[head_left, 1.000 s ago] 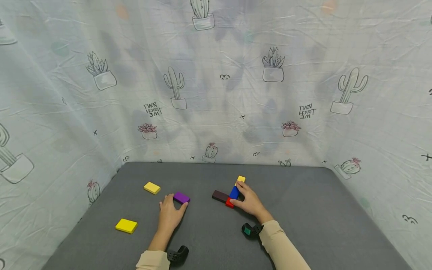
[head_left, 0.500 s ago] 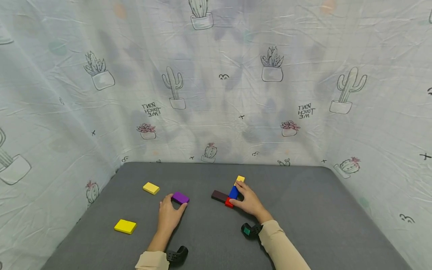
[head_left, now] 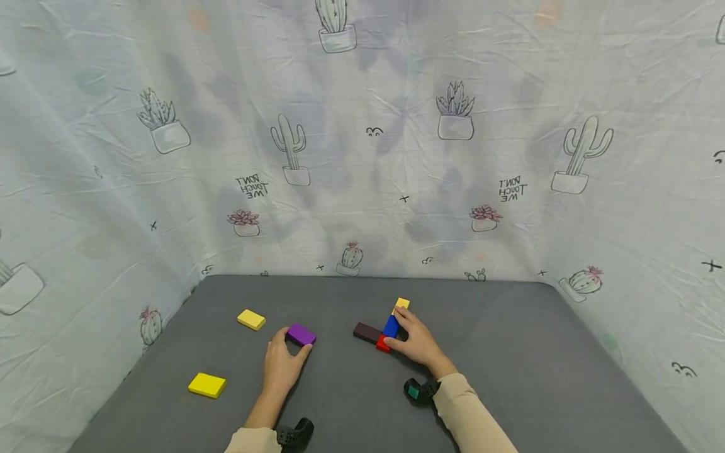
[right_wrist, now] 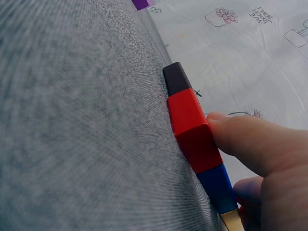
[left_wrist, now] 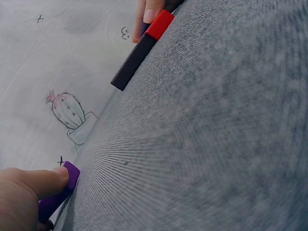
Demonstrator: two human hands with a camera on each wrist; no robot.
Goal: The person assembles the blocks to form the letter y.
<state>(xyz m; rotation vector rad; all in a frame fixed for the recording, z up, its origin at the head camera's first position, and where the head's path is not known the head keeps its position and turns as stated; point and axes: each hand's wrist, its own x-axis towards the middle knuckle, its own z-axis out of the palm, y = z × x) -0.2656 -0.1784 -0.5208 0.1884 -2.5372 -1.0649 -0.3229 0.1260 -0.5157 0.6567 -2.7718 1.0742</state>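
In the head view my left hand (head_left: 282,362) has its thumb and fingers at opposite ends of a purple block (head_left: 302,335) lying on the table. The left wrist view shows the thumb pressed to the near end of the purple block (left_wrist: 57,197). My right hand (head_left: 419,340) spans a joined line of blocks: thumb against the red block (right_wrist: 195,130), fingers by the blue block (head_left: 391,326) and the yellow block (head_left: 402,303). Its fingertips are partly hidden. A dark brown block (head_left: 367,333) extends leftward from the red one, touching it.
Two loose yellow blocks lie to the left: a farther yellow block (head_left: 252,319) and a nearer yellow block (head_left: 207,385). The grey tabletop (head_left: 351,402) ends at a cactus-print curtain (head_left: 374,189) behind and at the sides.
The head view has shifted slightly. Both hands and all the blocks keep their places on the table.
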